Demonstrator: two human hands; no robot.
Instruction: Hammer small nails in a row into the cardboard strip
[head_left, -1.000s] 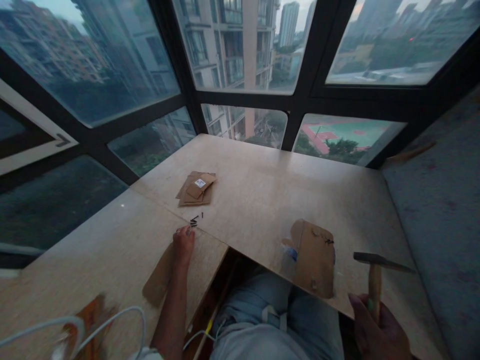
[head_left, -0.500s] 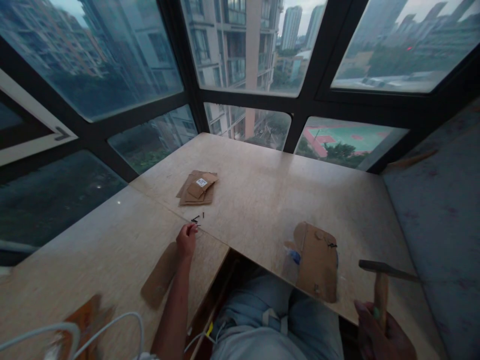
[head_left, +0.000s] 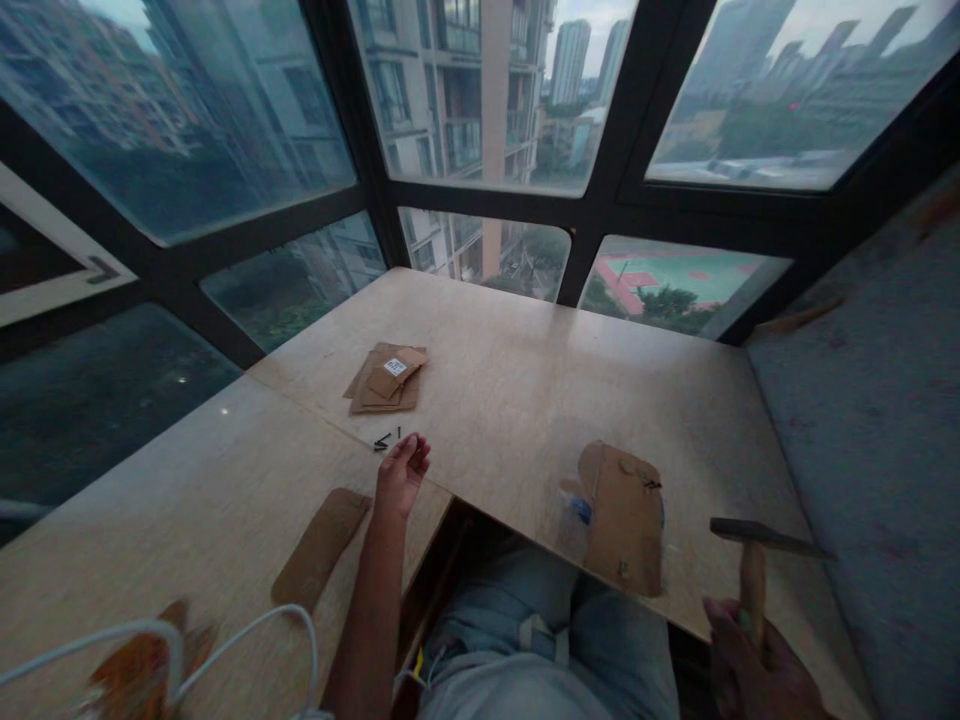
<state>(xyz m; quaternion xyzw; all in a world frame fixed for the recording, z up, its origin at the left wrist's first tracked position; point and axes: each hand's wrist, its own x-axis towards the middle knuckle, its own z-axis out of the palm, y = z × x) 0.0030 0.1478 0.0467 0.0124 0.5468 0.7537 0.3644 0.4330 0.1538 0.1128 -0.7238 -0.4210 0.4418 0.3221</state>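
Just beyond our left hand [head_left: 403, 470], small dark nails [head_left: 386, 440] lie loose on the counter [head_left: 525, 400]. Fingers loosely curled; whether they hold a nail, we cannot tell. Right hand [head_left: 750, 670] grips the hammer [head_left: 752, 585] upright. Step judged: nail pick-up, needing a fine pinch.

I'm sitting in a glazed bay high up in a flat, and it serves as a makeshift workshop. Big windows [head_left: 187, 110] in black frames [head_left: 600, 205] wrap round me. Through them I look down on tower blocks [head_left: 450, 90] and a green and red sports court [head_left: 679, 275], so this is a home in a high-rise. The worktop [head_left: 525, 380] is bare plywood boards laid edge to edge, ending just above my knees. On it lie flattened cardboard pieces [head_left: 384, 382] and a few loose dark nails [head_left: 386, 440]. My right hand [head_left: 757, 675] grips a wooden-handled hammer [head_left: 752, 565]. A grey carpet-like covering [head_left: 870, 400] lines the right side.
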